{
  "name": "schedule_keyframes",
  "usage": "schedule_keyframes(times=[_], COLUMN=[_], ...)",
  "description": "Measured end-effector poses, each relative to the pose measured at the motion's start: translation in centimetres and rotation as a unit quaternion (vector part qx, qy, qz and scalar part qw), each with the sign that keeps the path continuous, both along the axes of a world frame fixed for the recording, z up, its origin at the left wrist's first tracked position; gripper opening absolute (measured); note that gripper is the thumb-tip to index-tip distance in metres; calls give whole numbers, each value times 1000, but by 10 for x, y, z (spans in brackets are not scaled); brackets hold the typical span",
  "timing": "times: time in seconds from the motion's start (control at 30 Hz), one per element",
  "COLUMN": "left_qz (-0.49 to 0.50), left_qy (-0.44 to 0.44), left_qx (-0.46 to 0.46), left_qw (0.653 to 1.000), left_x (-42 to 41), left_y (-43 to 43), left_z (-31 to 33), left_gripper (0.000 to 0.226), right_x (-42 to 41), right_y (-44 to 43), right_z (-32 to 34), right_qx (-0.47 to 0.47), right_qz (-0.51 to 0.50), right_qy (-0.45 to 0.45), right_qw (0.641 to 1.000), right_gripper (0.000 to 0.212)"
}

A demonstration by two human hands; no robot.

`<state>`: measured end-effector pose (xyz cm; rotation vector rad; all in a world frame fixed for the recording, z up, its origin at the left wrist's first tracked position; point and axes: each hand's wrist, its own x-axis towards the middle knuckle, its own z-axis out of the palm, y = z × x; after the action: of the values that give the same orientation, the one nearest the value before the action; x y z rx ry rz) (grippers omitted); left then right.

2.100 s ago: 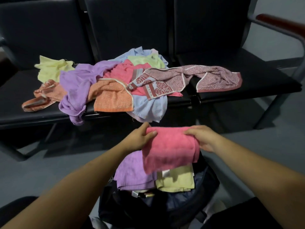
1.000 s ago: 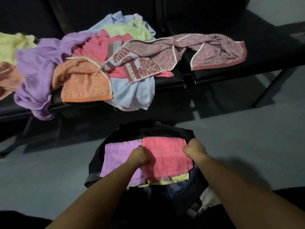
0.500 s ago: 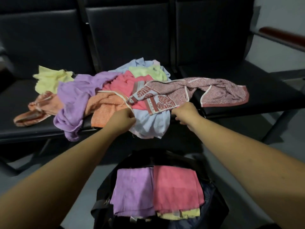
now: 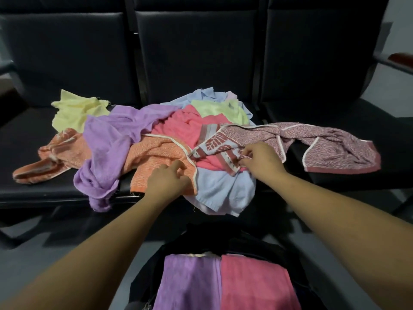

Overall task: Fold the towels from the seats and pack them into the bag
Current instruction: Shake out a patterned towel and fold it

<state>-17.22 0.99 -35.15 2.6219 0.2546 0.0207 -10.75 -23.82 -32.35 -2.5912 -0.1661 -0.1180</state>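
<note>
Right grip (image 4: pixel 262 162) pinches the patterned maroon towel (image 4: pixel 330 140) at its near edge. Left grip (image 4: pixel 167 182) lies on the orange towel (image 4: pixel 154 153), fingers loosely curled; cannot tell if it holds cloth. Loose towels heaped on black seats (image 4: pixel 29 130). Bag (image 4: pixel 241 239) below: folded purple towel (image 4: pixel 190 285) beside folded pink towel (image 4: pixel 254 285).

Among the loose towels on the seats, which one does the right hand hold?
The maroon leaf-patterned towel: the right hand pinches its near edge. It alone has a leaf border and reaches the rightmost seat.
</note>
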Motion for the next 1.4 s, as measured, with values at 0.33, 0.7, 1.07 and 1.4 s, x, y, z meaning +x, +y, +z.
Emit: schedule_keyframes(times=[0.33,0.7,1.07,1.4], left_qz=[10,-211,-23,-53], left_qy=[-69,-66,-19,16], left_qx=[-84,-257,-675,-673], left_qw=[994,941,737,738], left_x=[-13,-66,-96,-133], left_y=[-10,-101,-117,-77], left_z=[31,98,211,270], left_gripper=[27,56,37,65], right_x=[-34,-112,-162,-183], right_y=[-20,-33,-90,-122], right_z=[74,180,263,273], right_qx=[149,280,338,241], right_qz=[3,29,-29,69], right_qy=[-102,-100,5,94], right_qw=[984,954,941,964], right_gripper=[24,17,16,38])
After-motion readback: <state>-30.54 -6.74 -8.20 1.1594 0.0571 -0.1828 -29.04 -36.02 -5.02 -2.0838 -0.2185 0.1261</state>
